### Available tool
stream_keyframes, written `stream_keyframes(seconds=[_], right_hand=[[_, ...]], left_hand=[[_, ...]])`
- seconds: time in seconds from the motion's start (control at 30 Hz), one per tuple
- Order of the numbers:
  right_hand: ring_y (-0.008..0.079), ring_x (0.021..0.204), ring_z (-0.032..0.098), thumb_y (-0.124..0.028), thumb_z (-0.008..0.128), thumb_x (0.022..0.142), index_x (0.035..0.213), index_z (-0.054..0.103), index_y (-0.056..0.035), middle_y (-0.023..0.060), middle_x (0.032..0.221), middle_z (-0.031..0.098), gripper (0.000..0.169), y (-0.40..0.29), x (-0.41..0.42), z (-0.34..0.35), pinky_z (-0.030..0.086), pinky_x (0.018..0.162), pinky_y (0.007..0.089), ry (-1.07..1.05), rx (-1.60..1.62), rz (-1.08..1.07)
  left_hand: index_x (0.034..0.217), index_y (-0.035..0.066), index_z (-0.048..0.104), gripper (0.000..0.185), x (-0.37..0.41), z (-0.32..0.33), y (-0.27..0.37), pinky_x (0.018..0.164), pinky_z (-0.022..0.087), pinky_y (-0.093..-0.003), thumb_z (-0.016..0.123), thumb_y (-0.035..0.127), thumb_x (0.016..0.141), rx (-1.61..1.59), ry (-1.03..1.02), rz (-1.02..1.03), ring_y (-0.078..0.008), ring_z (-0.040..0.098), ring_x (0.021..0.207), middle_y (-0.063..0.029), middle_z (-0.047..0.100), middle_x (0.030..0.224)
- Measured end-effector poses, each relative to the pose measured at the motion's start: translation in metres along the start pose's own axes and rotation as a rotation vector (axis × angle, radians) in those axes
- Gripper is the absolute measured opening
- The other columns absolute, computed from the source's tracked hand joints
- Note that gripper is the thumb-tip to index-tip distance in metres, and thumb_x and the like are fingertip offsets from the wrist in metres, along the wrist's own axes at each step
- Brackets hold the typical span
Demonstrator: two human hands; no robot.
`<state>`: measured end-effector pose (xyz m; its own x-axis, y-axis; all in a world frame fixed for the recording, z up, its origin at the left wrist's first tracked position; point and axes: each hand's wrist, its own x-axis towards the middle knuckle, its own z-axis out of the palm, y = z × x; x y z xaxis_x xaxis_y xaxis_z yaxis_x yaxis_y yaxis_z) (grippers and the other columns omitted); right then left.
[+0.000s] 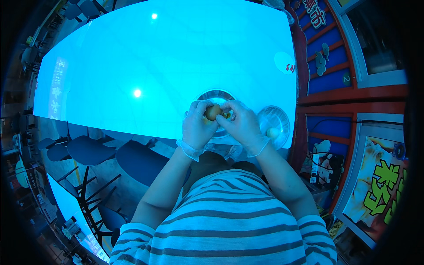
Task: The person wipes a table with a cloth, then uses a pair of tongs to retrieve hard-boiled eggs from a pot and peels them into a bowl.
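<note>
A brown egg (213, 113) is held between my two hands, which both wear thin clear gloves. My left hand (198, 122) has its fingers curled around the egg's left side. On the other side, the thumb and fingers of my right hand (239, 121) press against it. Directly below is a round metal bowl (217, 93), with small yellowish-brown pieces (227, 115) showing between my hands. To the right stands a clear plastic bowl (273, 116) holding a pale, smooth egg (272, 133). My hands hide much of the metal bowl.
Both bowls stand near the front edge of a long, glossy white table (165, 59). Dark chairs (91, 150) line its near side at the left. A red and blue decorated wall (328, 66) closes off the right side. Another table (71, 212) stands lower left.
</note>
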<state>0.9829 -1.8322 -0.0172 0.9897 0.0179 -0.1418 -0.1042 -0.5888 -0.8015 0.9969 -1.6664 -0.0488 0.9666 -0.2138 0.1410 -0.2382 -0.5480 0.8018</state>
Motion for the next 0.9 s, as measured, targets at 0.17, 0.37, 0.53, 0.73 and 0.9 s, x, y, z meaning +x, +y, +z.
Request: stream_keyframes(seconds=[0.17, 0.37, 0.53, 0.73, 0.9], right_hand=[[0.0327, 0.087, 0.073, -0.027, 0.076, 0.084, 0.104, 0.068, -0.0070, 0.0146, 0.098, 0.074, 0.029, 0.016, 0.001, 0.009, 0.058, 0.073, 0.0405, 0.010, 0.103, 0.014], [0.0208, 0.077, 0.071, -0.021, 0.076, 0.084, 0.108, 0.065, -0.0041, 0.0128, 0.101, 0.073, 0.031, 0.024, 0.002, 0.015, 0.056, 0.070, 0.0317, -0.015, 0.086, 0.027], [0.0322, 0.086, 0.073, -0.021, 0.071, 0.083, 0.104, 0.066, -0.0079, 0.0149, 0.096, 0.073, 0.025, 0.012, -0.002, 0.022, 0.058, 0.074, 0.0417, 0.043, -0.050, 0.101], [0.0342, 0.080, 0.071, -0.021, 0.067, 0.087, 0.096, 0.069, -0.0101, 0.0157, 0.094, 0.073, 0.014, 0.024, -0.004, 0.027, 0.057, 0.069, 0.0443, 0.080, -0.139, 0.132], [0.0342, 0.083, 0.070, -0.018, 0.065, 0.090, 0.097, 0.071, -0.0107, 0.0149, 0.095, 0.072, 0.012, 0.044, -0.002, 0.030, 0.056, 0.069, 0.0434, 0.149, -0.051, 0.016]], left_hand=[[0.113, 0.009, 0.063, 0.049, -0.004, -0.004, 0.003, 0.082, 0.052, -0.0399, 0.082, 0.006, 0.068, 0.112, -0.018, 0.045, -0.0353, 0.064, 0.097, -0.0134, 0.063, 0.114], [0.113, 0.012, 0.063, 0.052, -0.007, -0.002, -0.001, 0.081, 0.049, -0.0404, 0.082, 0.006, 0.065, 0.196, 0.000, 0.134, -0.0328, 0.062, 0.095, -0.0111, 0.063, 0.115], [0.114, 0.012, 0.063, 0.054, -0.012, 0.002, -0.001, 0.081, 0.049, -0.0403, 0.083, 0.007, 0.065, 0.231, -0.007, 0.117, -0.0326, 0.062, 0.094, -0.0108, 0.062, 0.115], [0.117, 0.008, 0.060, 0.052, -0.016, 0.010, -0.011, 0.081, 0.054, -0.0363, 0.084, 0.006, 0.071, 0.025, -0.019, -0.034, -0.0292, 0.064, 0.094, -0.0139, 0.060, 0.114], [0.119, 0.006, 0.059, 0.053, -0.015, 0.010, -0.017, 0.081, 0.057, -0.0318, 0.084, 0.002, 0.072, -0.111, -0.026, -0.120, -0.0233, 0.065, 0.097, -0.0124, 0.060, 0.115]])
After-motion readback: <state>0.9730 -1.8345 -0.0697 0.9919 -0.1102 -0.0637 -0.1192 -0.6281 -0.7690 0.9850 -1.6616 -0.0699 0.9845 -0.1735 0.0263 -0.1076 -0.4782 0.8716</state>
